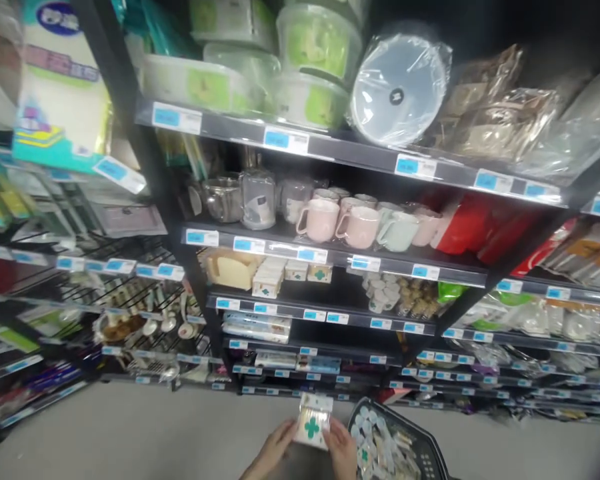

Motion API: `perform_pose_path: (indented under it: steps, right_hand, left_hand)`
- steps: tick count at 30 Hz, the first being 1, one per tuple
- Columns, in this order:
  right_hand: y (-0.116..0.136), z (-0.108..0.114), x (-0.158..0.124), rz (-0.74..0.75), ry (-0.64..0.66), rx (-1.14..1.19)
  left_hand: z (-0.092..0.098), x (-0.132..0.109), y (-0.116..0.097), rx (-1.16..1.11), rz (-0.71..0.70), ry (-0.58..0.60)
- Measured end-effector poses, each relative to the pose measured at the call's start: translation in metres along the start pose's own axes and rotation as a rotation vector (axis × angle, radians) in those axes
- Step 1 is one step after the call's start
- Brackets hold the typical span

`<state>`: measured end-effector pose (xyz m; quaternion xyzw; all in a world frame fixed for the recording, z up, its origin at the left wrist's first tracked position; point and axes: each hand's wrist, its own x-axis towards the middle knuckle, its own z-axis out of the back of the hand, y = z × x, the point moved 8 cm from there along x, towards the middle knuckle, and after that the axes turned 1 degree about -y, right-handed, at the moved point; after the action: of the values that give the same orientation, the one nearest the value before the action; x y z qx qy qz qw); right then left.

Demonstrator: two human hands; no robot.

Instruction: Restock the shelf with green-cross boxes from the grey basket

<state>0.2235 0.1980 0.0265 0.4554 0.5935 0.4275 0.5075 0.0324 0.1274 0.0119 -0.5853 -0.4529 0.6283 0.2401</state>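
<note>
Low in the view, my left hand [277, 445] and my right hand [341, 445] hold a small packet of cotton swabs [314, 420] between them, one at each side edge. It is white with a green cross on its front, and thin pale sticks show through its upper part. Just right of my right hand, a dark basket [433, 445] stands on the floor, filled with many small packs, some white and some with a green cross. Similar green-cross packs [270, 277] sit on a middle shelf ahead.
Dark shelving [360, 143] rises in front. Plastic food containers [310, 60] and a wrapped round lid [400, 87] are on its top level. Pink mugs [363, 227] stand below them. Kitchen utensils [153, 323] hang at the left. Grey floor [180, 427] lies before the shelves.
</note>
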Motion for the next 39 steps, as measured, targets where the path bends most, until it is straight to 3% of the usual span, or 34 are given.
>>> perform_pose_path:
  steps: [2, 6, 9, 12, 17, 24, 29, 30, 32, 34, 36, 39]
  right_hand:
    - [0.01, -0.018, 0.005, -0.035, 0.012, 0.056]
    - [0.058, -0.04, 0.002, -0.015, 0.047, 0.093]
    - [0.084, -0.066, -0.011, -0.08, 0.209, 0.106]
    - [0.098, -0.082, -0.023, -0.081, 0.243, 0.151]
    - [0.097, -0.088, -0.037, -0.077, 0.211, 0.221]
    - [0.09, -0.075, -0.045, -0.102, 0.159, 0.192]
    - [0.092, -0.061, -0.05, -0.05, 0.056, 0.087]
    - [0.097, -0.059, -0.053, -0.02, 0.036, 0.039]
    - [0.113, -0.058, -0.06, 0.084, 0.007, -0.093]
    - [0.138, -0.063, -0.07, 0.268, 0.017, -0.256]
    - [0.162, -0.078, -0.083, 0.507, 0.099, -0.421]
    - [0.179, -0.106, -0.104, 0.825, 0.255, -0.657]
  left_hand:
    - [0.009, 0.001, -0.013, -0.075, -0.102, -0.024]
    - [0.01, -0.015, -0.071, -0.101, -0.336, 0.033]
    - [0.014, -0.035, -0.11, -0.149, -0.417, 0.026]
    - [0.02, -0.05, -0.131, -0.188, -0.453, 0.005]
    - [0.028, -0.063, -0.133, -0.219, -0.466, -0.033]
    - [0.021, -0.061, -0.118, -0.188, -0.426, -0.019]
    - [0.03, -0.074, -0.129, -0.072, -0.582, -0.228]
    - [0.028, -0.077, -0.132, -0.027, -0.608, -0.227]
    - [0.015, -0.08, -0.133, -0.003, -0.603, -0.102]
    - [-0.002, -0.082, -0.129, -0.117, -0.54, 0.096]
    - [-0.018, -0.086, -0.127, -0.315, -0.456, 0.265]
    - [-0.031, -0.09, -0.132, -0.578, -0.342, 0.395]
